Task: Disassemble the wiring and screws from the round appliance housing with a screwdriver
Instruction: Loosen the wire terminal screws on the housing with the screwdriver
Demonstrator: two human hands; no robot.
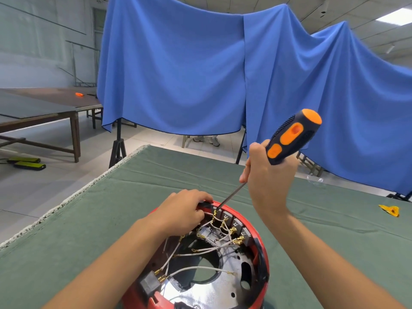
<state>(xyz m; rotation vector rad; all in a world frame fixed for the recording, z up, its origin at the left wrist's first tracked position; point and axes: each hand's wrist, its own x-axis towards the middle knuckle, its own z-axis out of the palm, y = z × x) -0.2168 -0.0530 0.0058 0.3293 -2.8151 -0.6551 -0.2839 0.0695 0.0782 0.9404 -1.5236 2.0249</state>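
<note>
The round red housing [262,248] lies open-side up on the green cloth, showing a shiny metal plate, white wires [200,252] with brass terminals and a black connector block [149,282]. My left hand [182,210] grips the housing's far rim beside a black part, fingers curled over the edge. My right hand [267,181] grips a black-and-orange screwdriver [289,139], held tilted. Its metal shaft runs down-left and the tip sits on a brass terminal at the far inner rim [216,211].
The green cloth covers the table [111,208], whose left edge runs diagonally. A yellow scrap [389,211] lies at the right. Blue drapes [178,68] hang behind the table. Wooden tables [44,112] stand far left.
</note>
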